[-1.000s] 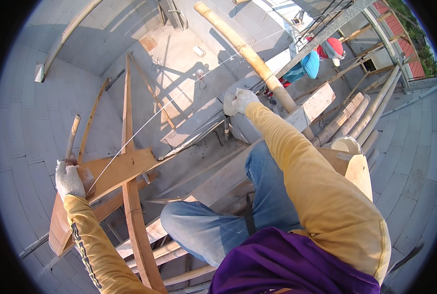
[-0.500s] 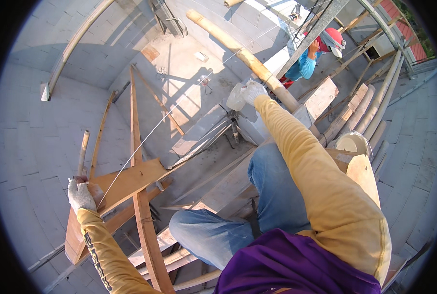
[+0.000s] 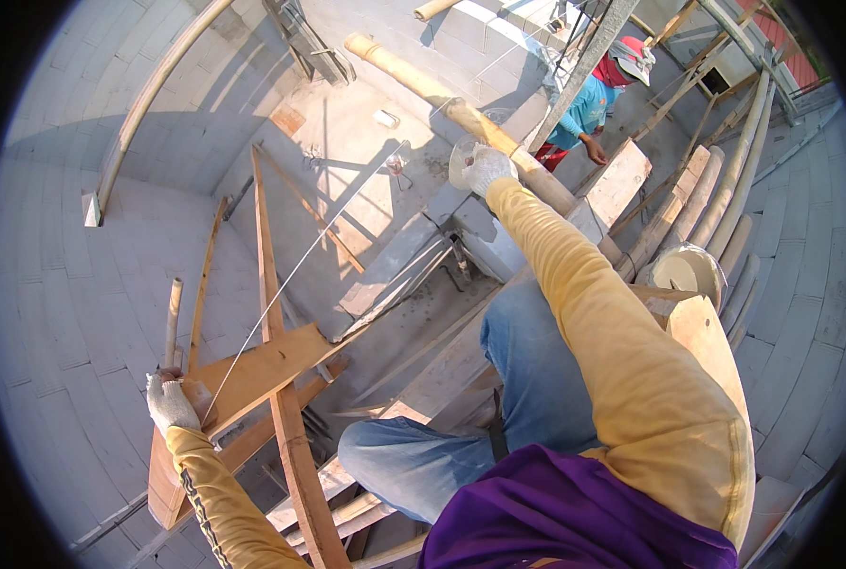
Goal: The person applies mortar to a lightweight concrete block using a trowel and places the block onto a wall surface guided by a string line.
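Note:
My left hand [image 3: 171, 402], in a pale knit glove with bare fingertips, is curled at the end of a brown wooden board [image 3: 262, 365]. A round wooden stick [image 3: 174, 318] rises just beyond its fingers; whether the hand grips stick or board is hidden. From beside this hand a thin white string [image 3: 295, 270] slants up to the right. My right arm is stretched far forward. The gloved right hand [image 3: 490, 172] is closed on a pale, rounded, see-through plastic piece [image 3: 461, 161], near a thick bamboo pole [image 3: 442, 98].
A co-worker in a blue shirt [image 3: 589, 106] is behind a slanted metal bar [image 3: 584, 71]. A whitish bucket [image 3: 686, 270] stands right of my arm, near bamboo poles [image 3: 750, 156]. A long timber [image 3: 295, 455] crosses below the board. Grey block walls [image 3: 48, 313] surround the space.
The view has shifted slightly, so most things sit lower. The pale piece in my right hand has tilted upward. The co-worker's hand has dropped from beside the head to the timber.

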Demonstrator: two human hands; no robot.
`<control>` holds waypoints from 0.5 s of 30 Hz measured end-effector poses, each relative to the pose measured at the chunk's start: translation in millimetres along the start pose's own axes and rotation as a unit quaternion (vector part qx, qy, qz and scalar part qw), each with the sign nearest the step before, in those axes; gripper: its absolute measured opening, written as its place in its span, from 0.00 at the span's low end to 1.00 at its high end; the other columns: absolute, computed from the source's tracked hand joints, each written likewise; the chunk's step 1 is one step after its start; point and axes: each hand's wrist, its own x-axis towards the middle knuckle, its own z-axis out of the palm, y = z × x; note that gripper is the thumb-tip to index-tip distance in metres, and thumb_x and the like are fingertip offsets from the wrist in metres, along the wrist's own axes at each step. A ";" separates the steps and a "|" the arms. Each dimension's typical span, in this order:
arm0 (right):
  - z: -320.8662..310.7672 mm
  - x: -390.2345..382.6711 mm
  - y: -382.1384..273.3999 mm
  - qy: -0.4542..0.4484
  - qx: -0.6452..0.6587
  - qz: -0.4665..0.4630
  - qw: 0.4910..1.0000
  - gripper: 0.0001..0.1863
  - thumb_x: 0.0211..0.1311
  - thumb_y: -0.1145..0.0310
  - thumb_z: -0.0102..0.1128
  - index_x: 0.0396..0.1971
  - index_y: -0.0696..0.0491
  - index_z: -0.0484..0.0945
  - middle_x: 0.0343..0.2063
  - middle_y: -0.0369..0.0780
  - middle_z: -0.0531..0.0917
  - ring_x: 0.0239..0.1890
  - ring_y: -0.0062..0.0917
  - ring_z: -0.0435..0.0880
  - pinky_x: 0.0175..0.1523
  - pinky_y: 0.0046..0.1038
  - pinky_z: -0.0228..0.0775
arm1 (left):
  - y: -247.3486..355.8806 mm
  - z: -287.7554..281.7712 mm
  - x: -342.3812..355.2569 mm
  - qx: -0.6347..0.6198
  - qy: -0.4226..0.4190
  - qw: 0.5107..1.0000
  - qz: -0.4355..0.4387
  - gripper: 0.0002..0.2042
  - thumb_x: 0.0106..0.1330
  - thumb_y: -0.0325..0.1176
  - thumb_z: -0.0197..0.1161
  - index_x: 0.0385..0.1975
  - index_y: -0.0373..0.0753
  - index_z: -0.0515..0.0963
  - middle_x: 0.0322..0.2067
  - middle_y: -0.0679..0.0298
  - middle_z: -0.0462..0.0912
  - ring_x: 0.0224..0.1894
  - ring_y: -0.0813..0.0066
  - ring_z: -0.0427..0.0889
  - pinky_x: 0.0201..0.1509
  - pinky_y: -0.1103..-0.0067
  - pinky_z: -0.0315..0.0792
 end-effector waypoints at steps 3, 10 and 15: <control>0.8 -28.6 -27.9 -0.015 -0.001 -0.024 1.000 0.20 0.60 0.58 0.61 0.47 0.53 0.85 0.46 0.50 0.87 0.50 0.44 0.86 0.57 0.42 0.77 | -0.9 1.5 2.7 -0.014 0.000 1.000 -0.009 0.14 0.65 0.29 0.49 0.35 0.31 0.83 0.31 0.58 0.82 0.36 0.68 0.78 0.47 0.72 0.72; 59.1 -74.3 -86.1 -0.095 0.041 -0.068 0.992 0.17 0.63 0.60 0.59 0.46 0.53 0.85 0.46 0.49 0.87 0.50 0.45 0.86 0.57 0.41 0.78 | -4.8 2.3 6.9 -0.021 -0.020 1.000 0.000 0.14 0.63 0.29 0.49 0.34 0.31 0.83 0.31 0.58 0.82 0.36 0.68 0.78 0.46 0.73 0.72; 56.9 -117.4 -124.8 -0.144 0.032 -0.138 0.979 0.14 0.63 0.62 0.61 0.42 0.53 0.86 0.42 0.48 0.89 0.48 0.42 0.88 0.55 0.42 0.79 | -21.9 -0.3 14.1 -0.021 -0.040 0.999 0.012 0.14 0.64 0.29 0.50 0.35 0.30 0.83 0.32 0.59 0.82 0.37 0.69 0.79 0.45 0.73 0.74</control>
